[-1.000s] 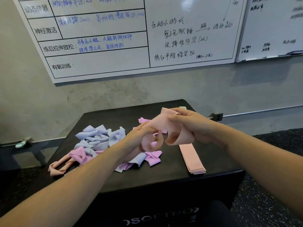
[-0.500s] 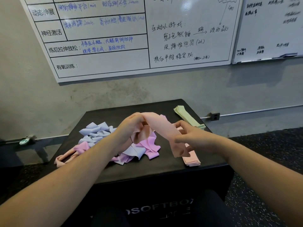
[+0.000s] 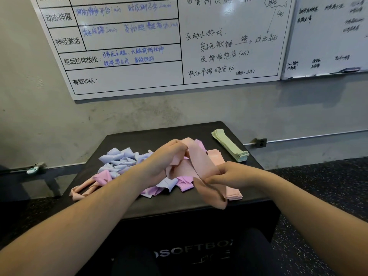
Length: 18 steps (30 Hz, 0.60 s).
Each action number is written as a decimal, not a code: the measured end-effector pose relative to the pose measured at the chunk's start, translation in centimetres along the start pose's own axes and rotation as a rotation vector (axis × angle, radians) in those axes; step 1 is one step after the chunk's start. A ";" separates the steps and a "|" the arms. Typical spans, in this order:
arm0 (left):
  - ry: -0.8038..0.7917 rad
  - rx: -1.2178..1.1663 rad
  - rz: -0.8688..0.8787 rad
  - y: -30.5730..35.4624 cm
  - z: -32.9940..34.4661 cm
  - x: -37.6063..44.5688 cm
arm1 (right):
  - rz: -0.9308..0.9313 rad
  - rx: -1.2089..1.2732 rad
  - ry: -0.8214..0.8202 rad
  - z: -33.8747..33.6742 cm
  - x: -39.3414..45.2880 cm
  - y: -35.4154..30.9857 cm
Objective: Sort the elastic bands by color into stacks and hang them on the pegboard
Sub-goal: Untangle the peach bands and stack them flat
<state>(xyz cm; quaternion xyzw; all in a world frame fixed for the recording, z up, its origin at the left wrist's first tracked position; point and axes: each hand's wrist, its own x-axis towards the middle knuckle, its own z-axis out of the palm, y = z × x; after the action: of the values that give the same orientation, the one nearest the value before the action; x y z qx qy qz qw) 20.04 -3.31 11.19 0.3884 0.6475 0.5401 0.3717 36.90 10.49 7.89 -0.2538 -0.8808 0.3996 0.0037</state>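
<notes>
Both hands hold one peach elastic band (image 3: pixel 199 166) above the black soft box (image 3: pixel 151 136). My left hand (image 3: pixel 169 154) grips its upper end and my right hand (image 3: pixel 231 174) pinches its lower part, whose loop hangs twisted below. Under the band lies a flat peach stack (image 3: pixel 233 193), partly hidden. A neat pale green stack (image 3: pixel 231 145) lies at the box's back right. A loose heap of lilac (image 3: pixel 119 158) and pink bands (image 3: pixel 103 176) covers the left half. Another peach band (image 3: pixel 81 191) lies crumpled at the front left.
Two whiteboards (image 3: pixel 129 46) with handwriting hang on the grey wall behind the box. A dark low bench (image 3: pixel 29 176) stands to the left, speckled black floor (image 3: pixel 318 186) to the right. No pegboard is in view.
The peach band has been pulled out longer between my hands. My right hand moved down and right toward the peach stack, uncovering the green stack.
</notes>
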 end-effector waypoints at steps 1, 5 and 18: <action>-0.027 0.026 0.011 0.4 0.3 -0.3 | -0.034 0.130 0.021 0.2 -0.2 -0.2; -0.130 0.013 -0.012 0.5 1.0 -0.6 | -0.129 0.715 -0.041 0.7 -0.5 -1.5; -0.146 -0.143 0.022 -0.3 -0.2 -2.5 | -0.086 0.846 0.196 -0.2 0.1 -3.0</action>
<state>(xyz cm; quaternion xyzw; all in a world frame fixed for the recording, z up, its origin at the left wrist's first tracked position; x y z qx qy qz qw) 20.85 -5.68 11.04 0.4062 0.5742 0.5593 0.4387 35.56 8.99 10.13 -0.2298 -0.6447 0.6989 0.2073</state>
